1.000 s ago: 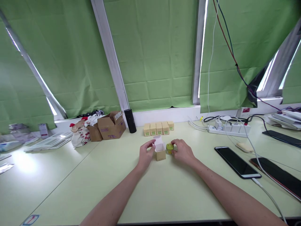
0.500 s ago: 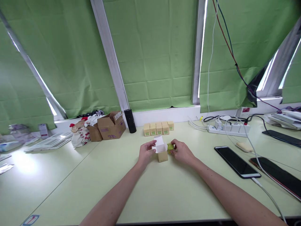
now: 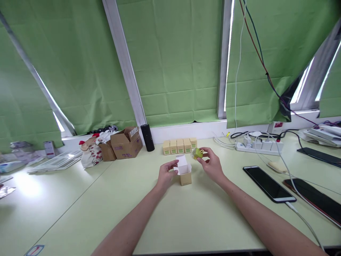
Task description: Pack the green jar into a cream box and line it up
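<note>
A small tan cardboard box [image 3: 185, 179] stands on the table with its white-lined lid up and side flaps spread. My left hand [image 3: 167, 173] is at its left side, fingers closed on the left flap. To the right of the box and above the table, my right hand [image 3: 211, 164] pinches a small yellow-green object [image 3: 197, 153] with a clear-looking part at its left. Its exact kind cannot be made out. Behind the open box, several closed tan boxes [image 3: 180, 146] with green labels stand in a row.
A black cylinder [image 3: 147, 137] and an opened brown carton [image 3: 128, 145] stand at the back left, beside a printed cloth bag [image 3: 91, 153]. To the right lie a phone [image 3: 269, 183] on a white cable, a second dark phone [image 3: 311, 197] and a white power strip [image 3: 259, 146].
My right hand has lifted the yellow-green object from beside the box, up and slightly to the right. The box and my left hand have shifted slightly right.
</note>
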Action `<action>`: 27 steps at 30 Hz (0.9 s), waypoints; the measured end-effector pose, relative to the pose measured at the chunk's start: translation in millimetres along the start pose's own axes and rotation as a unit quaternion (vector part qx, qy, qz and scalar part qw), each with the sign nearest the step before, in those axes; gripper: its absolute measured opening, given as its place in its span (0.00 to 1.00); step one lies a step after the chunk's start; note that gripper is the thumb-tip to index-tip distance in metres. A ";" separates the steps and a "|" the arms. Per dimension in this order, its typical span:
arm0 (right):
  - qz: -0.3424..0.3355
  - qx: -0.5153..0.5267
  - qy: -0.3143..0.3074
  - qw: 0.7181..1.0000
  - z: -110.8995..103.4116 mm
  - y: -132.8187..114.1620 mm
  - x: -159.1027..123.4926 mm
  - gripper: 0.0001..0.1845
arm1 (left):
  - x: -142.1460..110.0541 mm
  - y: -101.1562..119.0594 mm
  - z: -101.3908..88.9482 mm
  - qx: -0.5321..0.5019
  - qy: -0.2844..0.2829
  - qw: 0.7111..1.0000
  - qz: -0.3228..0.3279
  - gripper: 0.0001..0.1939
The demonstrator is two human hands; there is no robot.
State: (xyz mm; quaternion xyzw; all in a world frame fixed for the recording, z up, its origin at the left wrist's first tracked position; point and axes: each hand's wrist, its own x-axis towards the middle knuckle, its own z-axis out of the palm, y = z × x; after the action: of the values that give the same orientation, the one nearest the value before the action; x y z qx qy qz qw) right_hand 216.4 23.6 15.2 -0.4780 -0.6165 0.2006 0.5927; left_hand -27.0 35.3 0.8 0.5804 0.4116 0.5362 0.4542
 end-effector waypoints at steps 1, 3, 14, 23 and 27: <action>-0.010 0.021 0.002 1.000 0.2 -4.5 -1.8 0.21 | -0.5 0.4 0.6 -0.003 -0.004 1.000 0.000 0.29; -0.035 0.053 -0.001 0.998 1.3 -13.9 -6.1 0.21 | -2.4 1.9 2.2 -0.008 -0.016 1.000 0.002 0.29; -0.088 -0.040 -0.110 0.989 6.3 -22.2 -19.4 0.22 | -10.3 6.3 8.7 -0.022 -0.056 0.998 0.013 0.29; -0.128 -0.100 -0.148 0.976 0.1 -16.0 -13.0 0.20 | -9.6 4.5 9.0 -0.058 -0.063 0.996 0.000 0.28; -0.141 -0.104 -0.152 0.973 -0.7 -14.5 -14.2 0.18 | -10.1 3.8 10.3 -0.071 -0.062 0.996 -0.004 0.29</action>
State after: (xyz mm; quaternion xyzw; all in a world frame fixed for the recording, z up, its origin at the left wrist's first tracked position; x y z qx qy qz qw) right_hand 209.7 4.9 19.6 -0.4091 -0.7783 0.1201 0.4609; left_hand -17.6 23.8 1.9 0.5774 0.3460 0.5250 0.5208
